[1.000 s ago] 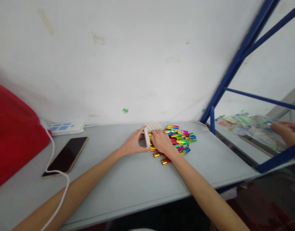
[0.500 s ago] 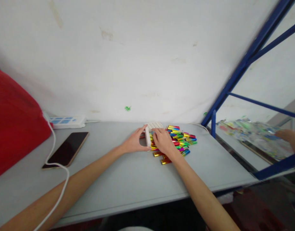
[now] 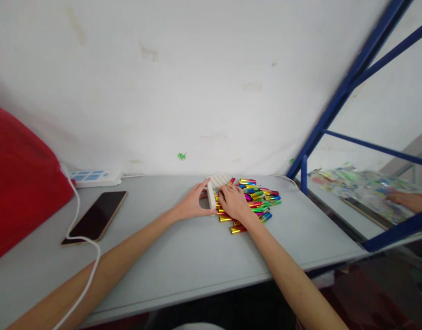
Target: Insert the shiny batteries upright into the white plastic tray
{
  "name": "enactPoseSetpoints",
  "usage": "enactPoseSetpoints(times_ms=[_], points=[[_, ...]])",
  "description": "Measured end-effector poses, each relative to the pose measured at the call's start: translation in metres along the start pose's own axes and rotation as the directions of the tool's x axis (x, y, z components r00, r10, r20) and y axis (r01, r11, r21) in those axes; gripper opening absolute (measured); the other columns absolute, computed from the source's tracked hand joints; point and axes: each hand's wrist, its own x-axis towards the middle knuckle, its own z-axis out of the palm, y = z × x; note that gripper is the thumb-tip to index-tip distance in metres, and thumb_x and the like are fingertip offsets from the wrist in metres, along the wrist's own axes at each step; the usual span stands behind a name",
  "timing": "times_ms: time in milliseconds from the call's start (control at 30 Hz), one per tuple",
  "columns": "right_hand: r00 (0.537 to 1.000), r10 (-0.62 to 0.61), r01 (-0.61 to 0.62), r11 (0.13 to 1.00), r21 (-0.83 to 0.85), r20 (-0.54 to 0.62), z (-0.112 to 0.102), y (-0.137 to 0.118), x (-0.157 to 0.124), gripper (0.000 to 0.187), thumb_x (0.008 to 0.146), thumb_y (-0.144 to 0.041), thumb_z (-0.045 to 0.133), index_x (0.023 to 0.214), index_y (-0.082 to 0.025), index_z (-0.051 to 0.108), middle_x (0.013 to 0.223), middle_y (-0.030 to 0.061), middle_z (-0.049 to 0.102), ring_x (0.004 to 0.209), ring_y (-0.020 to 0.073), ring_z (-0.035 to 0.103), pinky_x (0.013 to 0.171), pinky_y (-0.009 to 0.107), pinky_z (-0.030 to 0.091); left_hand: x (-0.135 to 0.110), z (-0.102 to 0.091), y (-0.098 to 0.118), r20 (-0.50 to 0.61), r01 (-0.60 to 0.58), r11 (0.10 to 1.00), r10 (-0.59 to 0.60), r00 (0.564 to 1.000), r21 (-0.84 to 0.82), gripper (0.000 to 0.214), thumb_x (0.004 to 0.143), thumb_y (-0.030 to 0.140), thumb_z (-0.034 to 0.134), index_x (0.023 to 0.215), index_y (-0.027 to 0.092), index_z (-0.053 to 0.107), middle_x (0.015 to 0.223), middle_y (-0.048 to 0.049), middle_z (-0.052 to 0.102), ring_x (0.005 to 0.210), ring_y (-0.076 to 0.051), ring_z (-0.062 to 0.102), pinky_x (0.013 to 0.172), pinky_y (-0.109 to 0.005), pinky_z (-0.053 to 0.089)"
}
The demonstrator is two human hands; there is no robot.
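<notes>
A white perforated block (image 3: 218,181) stands tilted on edge on the grey table (image 3: 183,256), near the wall. My left hand (image 3: 193,204) curls around its left side and grips it. A heap of shiny multicoloured batteries (image 3: 260,199) lies just right of the block. My right hand (image 3: 234,203) rests on the near part of that heap beside the block, fingers bent over the batteries; whether it holds one is hidden.
A dark phone (image 3: 95,222) on a white cable (image 3: 80,238) lies at the left, with a white power strip (image 3: 94,178) by the wall and a red bag (image 3: 21,183) at the far left. A blue metal frame (image 3: 337,98) bounds the right; beyond it another person's hand (image 3: 408,200) touches colourful packaging (image 3: 362,188).
My hands have stayed at the block and batteries, the right fingers shifting slightly. The other person's hand on the right has moved over the packaging. The camera has shifted a little.
</notes>
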Motion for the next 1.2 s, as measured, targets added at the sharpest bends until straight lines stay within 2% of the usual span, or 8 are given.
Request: enactPoseSetpoints(times_ms=[167,267,400,533,633,800,1000,1200], points=[[0.999,0.033,-0.033,0.999,0.02,0.023,-0.009,0.014,-0.001,0.023,0.109,-0.022,0.045,0.117,-0.018,0.066,0.122,0.014,0.077,0.123,0.0277,0.063,0.111,0.042,0.042,0.0,0.001,0.0,-0.008,-0.011,1.0,0.012,1.0,0.019,0.127,0.064,0.044,0.101,0.17,0.031,0.033,0.161,-0.0182,0.052,0.135,-0.04,0.064,0.118,-0.06,0.052],[0.998,0.058,-0.058,0.998,0.022,-0.017,-0.011,0.018,0.0,0.027,0.106,-0.018,0.047,0.126,-0.016,0.065,0.129,0.0159,0.075,0.126,0.0291,0.062,0.113,0.043,0.041,0.0,0.0,0.002,-0.009,-0.015,0.999,0.015,1.0,0.043,0.126,0.064,0.045,0.101,0.17,0.031,0.034,0.162,-0.0175,0.051,0.137,-0.04,0.064,0.118,-0.058,0.053],[0.999,-0.017,0.019,0.999,0.037,-0.044,-0.006,0.005,0.002,0.036,0.108,-0.018,0.042,0.136,-0.015,0.064,0.138,0.0163,0.072,0.132,0.0287,0.06,0.116,0.042,0.039,0.0,0.001,0.004,-0.002,0.0,0.996,0.0,1.0,0.087,0.129,0.064,0.048,0.1,0.171,0.028,0.031,0.163,-0.0191,0.049,0.138,-0.041,0.062,0.118,-0.057,0.052],[0.993,-0.099,0.095,0.994,0.059,0.063,0.0,-0.014,0.001,0.042,0.112,-0.024,0.038,0.146,-0.015,0.06,0.148,0.0157,0.067,0.138,0.0288,0.058,0.121,0.045,0.035,0.0,0.001,0.002,-0.005,-0.004,0.999,0.004,1.0,0.054,0.128,0.066,0.045,0.099,0.172,0.029,0.029,0.16,-0.0186,0.051,0.135,-0.039,0.064,0.117,-0.056,0.054],[0.987,-0.117,0.109,0.991,0.076,0.11,0.001,-0.017,0.0,0.046,0.113,-0.023,0.035,0.152,-0.016,0.058,0.156,0.0142,0.063,0.143,0.0271,0.055,0.125,0.047,0.031,0.0,0.001,0.003,-0.002,-0.006,0.998,0.006,1.0,0.062,0.127,0.067,0.045,0.098,0.172,0.029,0.028,0.158,-0.0188,0.051,0.134,-0.038,0.065,0.117,-0.055,0.054],[0.993,-0.096,0.089,0.991,0.1,0.066,0.004,-0.006,0.003,0.041,0.114,-0.027,0.037,0.144,-0.018,0.064,0.149,0.0119,0.069,0.138,0.024,0.06,0.121,0.04,0.037,0.0,0.0,0.004,0.016,-0.013,0.994,0.012,1.0,0.105,0.125,0.07,0.047,0.097,0.172,0.028,0.027,0.159,-0.0193,0.05,0.136,-0.038,0.063,0.118,-0.057,0.053],[0.995,-0.072,0.064,0.991,0.12,0.064,0.006,0.01,0.005,0.033,0.114,-0.029,0.045,0.133,-0.018,0.07,0.137,0.012,0.075,0.132,0.025,0.064,0.117,0.04,0.041,0.0,-0.001,0.003,0.014,-0.012,0.996,0.011,1.0,0.09,0.123,0.07,0.048,0.097,0.172,0.03,0.029,0.163,-0.0182,0.048,0.139,-0.038,0.061,0.118,-0.056,0.053],[0.998,-0.07,0.069,0.989,0.13,0.003,-0.005,0.011,0.009,0.038,0.108,-0.013,0.044,0.135,-0.018,0.07,0.138,0.0115,0.075,0.129,0.0252,0.067,0.115,0.038,0.043,0.0,0.0,0.004,0.02,-0.018,0.993,0.016,1.0,0.114,0.124,0.071,0.05,0.097,0.172,0.031,0.028,0.163,-0.0177,0.048,0.141,-0.039,0.06,0.12,-0.055,0.052]])
